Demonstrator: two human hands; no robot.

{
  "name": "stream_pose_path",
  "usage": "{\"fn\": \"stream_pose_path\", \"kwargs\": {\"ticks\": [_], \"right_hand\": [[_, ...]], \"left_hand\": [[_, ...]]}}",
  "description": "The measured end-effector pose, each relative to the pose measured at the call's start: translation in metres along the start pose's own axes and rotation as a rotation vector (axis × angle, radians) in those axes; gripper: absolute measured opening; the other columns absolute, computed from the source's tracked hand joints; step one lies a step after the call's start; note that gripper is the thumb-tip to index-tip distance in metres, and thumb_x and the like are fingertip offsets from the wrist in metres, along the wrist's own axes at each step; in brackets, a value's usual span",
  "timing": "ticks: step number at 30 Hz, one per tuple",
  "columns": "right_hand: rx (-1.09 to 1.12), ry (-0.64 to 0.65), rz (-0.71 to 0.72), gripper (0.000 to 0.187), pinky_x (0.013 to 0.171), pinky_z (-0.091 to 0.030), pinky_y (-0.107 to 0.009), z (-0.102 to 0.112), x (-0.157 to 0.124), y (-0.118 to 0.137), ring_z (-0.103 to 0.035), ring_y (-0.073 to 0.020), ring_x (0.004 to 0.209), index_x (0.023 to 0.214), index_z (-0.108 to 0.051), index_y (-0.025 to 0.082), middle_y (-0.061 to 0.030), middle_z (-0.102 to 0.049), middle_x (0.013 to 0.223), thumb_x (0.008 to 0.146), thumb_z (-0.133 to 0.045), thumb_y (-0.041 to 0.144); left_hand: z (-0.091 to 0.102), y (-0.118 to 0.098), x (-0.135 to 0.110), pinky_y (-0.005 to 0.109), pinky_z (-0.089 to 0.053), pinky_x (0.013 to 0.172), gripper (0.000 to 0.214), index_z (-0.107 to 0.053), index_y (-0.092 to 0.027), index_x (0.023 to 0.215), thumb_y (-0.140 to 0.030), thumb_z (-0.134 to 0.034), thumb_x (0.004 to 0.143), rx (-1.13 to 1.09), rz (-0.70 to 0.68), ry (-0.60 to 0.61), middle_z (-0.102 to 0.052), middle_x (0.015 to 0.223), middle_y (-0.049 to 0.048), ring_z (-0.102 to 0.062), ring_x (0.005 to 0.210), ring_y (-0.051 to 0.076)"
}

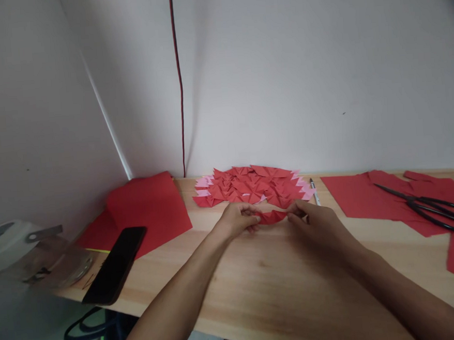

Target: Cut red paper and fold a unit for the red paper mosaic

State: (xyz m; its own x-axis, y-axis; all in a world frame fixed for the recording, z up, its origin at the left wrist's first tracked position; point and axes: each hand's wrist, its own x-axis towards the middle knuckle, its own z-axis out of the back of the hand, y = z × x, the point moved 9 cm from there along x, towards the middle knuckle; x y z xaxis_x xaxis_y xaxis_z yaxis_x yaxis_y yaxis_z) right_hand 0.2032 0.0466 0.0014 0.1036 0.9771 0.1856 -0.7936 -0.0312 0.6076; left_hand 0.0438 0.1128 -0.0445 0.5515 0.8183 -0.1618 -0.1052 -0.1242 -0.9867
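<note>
Between my hands, just over the wooden table (255,292), is a small folded red paper piece (273,217). My left hand (240,218) pinches its left end between thumb and fingers. At the opposite end, the thumb and forefinger of my right hand (312,221) are closed on the paper. Right behind the hands lies a pile of similar folded red and pink paper pieces (251,181), with pointed ends sticking out at both sides.
Red paper sheets (152,211) and a black phone (115,266) lie at left, near a clear container with a white lid (10,242). Black-handled scissors (439,209) rest on more red paper (361,197) at right. A pen (314,192) lies beside the pile; a cable (180,85) hangs behind.
</note>
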Motion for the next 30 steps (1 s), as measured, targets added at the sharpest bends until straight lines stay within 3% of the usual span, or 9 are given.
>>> {"fn": "stream_pose_path", "kwargs": {"ticks": [7, 12, 21, 30], "right_hand": [[-0.093, 0.028, 0.027, 0.009, 0.051, -0.030, -0.025, -0.003, -0.001, -0.003, -0.048, -0.0148, 0.053, 0.063, -0.044, 0.023, 0.0018, -0.055, 0.057, 0.073, -0.045, 0.023], [-0.110, 0.043, 0.025, 0.010, 0.050, -0.030, -0.024, -0.006, 0.000, -0.006, -0.047, -0.0144, 0.053, 0.063, -0.041, 0.023, 0.0025, -0.053, 0.056, 0.072, -0.045, 0.022], [-0.128, 0.087, 0.022, 0.010, 0.050, -0.029, -0.024, -0.009, -0.001, -0.008, -0.046, -0.0147, 0.055, 0.063, -0.043, 0.023, 0.0015, -0.053, 0.058, 0.073, -0.045, 0.022], [-0.140, 0.092, 0.045, 0.010, 0.050, -0.029, -0.024, -0.011, 0.000, -0.010, -0.043, -0.0139, 0.053, 0.063, -0.041, 0.023, 0.0024, -0.051, 0.057, 0.072, -0.045, 0.022]], "left_hand": [[0.012, -0.005, -0.001, 0.017, -0.043, 0.043, 0.022, -0.069, -0.010, 0.087, -0.012, -0.071, 0.064, 0.110, 0.011, 0.036, -0.060, 0.056, -0.0008, -0.057, 0.047, 0.008], [0.016, -0.003, 0.000, 0.017, -0.044, 0.045, 0.015, -0.068, -0.009, 0.083, -0.012, -0.066, 0.068, 0.176, 0.023, 0.063, -0.061, 0.056, 0.0009, -0.058, 0.048, 0.009], [0.021, -0.017, -0.007, 0.017, -0.032, 0.043, 0.010, -0.066, -0.013, 0.073, -0.011, -0.061, 0.065, 0.377, -0.063, -0.036, -0.055, 0.051, -0.0034, -0.047, 0.042, 0.006], [0.021, -0.029, -0.009, 0.017, -0.034, 0.051, 0.008, -0.062, -0.014, 0.066, -0.010, -0.060, 0.059, 0.390, -0.138, -0.060, -0.058, 0.061, -0.0016, -0.050, 0.056, 0.008]]}}
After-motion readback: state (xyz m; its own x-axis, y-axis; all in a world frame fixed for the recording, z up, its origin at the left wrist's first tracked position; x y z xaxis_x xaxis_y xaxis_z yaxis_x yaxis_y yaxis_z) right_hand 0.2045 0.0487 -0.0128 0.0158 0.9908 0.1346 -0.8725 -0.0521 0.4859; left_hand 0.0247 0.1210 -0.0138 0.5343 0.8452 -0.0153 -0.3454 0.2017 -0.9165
